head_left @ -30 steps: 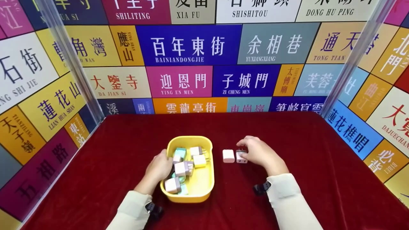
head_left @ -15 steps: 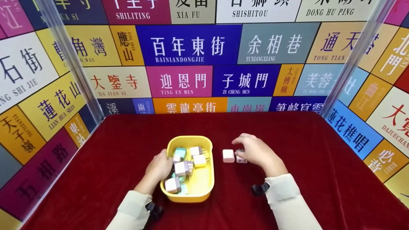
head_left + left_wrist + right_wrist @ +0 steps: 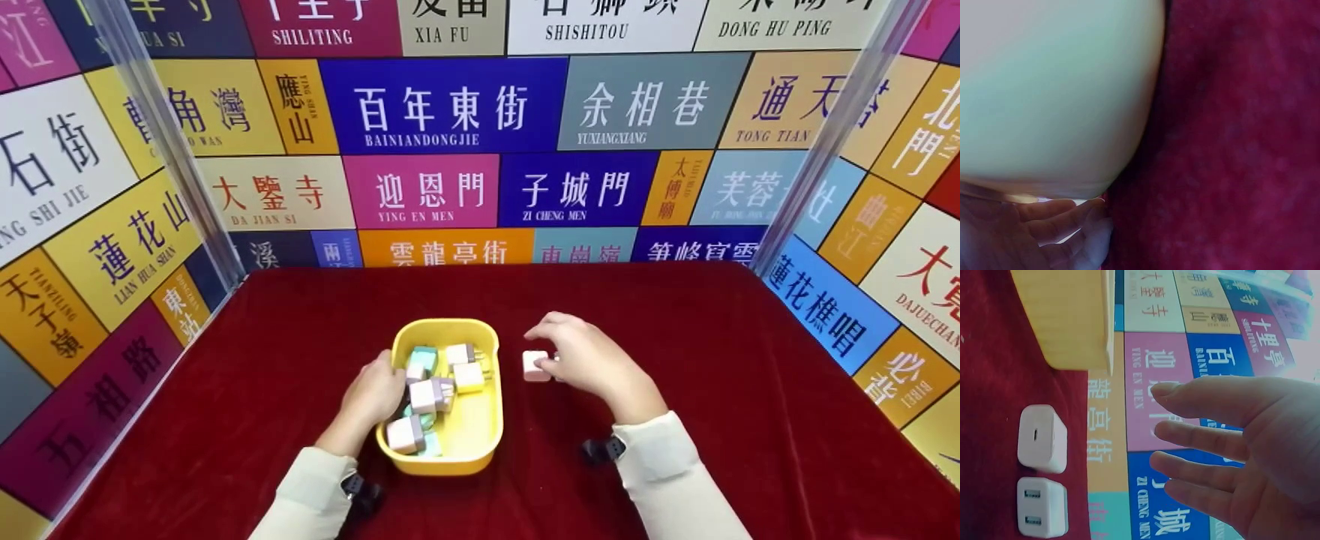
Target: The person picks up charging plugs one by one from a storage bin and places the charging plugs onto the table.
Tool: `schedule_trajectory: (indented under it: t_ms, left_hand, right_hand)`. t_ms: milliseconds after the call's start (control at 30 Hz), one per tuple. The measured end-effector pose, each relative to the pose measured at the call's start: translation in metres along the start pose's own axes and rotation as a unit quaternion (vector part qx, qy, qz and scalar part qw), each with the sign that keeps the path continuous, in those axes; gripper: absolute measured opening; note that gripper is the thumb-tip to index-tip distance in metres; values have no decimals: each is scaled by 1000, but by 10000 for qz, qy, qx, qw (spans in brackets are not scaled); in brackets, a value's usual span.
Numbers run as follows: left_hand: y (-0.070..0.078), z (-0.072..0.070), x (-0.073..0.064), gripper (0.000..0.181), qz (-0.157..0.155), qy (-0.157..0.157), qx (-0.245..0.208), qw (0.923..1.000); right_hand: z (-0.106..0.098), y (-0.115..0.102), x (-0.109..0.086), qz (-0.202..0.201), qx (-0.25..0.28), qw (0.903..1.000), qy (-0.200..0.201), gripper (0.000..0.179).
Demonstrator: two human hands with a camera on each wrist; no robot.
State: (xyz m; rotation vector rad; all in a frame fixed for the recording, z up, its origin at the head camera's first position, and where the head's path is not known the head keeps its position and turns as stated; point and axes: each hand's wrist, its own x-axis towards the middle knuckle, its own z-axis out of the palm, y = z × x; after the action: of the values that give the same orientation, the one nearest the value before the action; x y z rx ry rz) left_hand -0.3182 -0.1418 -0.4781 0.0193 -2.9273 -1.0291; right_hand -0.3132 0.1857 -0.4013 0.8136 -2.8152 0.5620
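Observation:
My left hand (image 3: 375, 388) holds the left rim of a yellow plastic tub (image 3: 471, 431). Inside lie several charger plugs, among them a white-and-purple one (image 3: 427, 396) and a white-and-yellow one (image 3: 469, 377). To the tub's right, my right hand (image 3: 589, 360) hovers with nothing in it; its fingers are spread in the right wrist view. Below it, a white single-port charger (image 3: 533, 367) and a two-port charger (image 3: 1041, 509) stand side by side on the cloth. In the head view the hand hides nearly all of the two-port one.
Dark red cloth (image 3: 637, 480) covers the table. Walls (image 3: 450, 105) with colourful place-name panels enclose the back and sides, with clear corner posts (image 3: 817, 150). A black wrist camera (image 3: 604, 450) sits at the right cuff.
My right hand has shifted left, from the two-port charger toward the single-port one, without carrying anything. The left hand, tub and chargers have stayed in place.

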Motion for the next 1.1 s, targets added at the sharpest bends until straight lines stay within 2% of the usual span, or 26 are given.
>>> schedule_trajectory:
  t_ms: [600, 833, 1100]
  left_hand:
    - [2, 1, 1, 41, -71, -61, -4, 10000]
    - [2, 1, 1, 41, -56, -71, 2, 10000]
    - [2, -2, 0, 36, -44, 0, 59, 10000]
  right_hand:
    - [11, -40, 2, -940, -201, 9954, -16, 30]
    - [18, -53, 2, -1037, -415, 9936, -188, 31]
    - [26, -70, 2, -1367, -507, 9887, -360, 31]
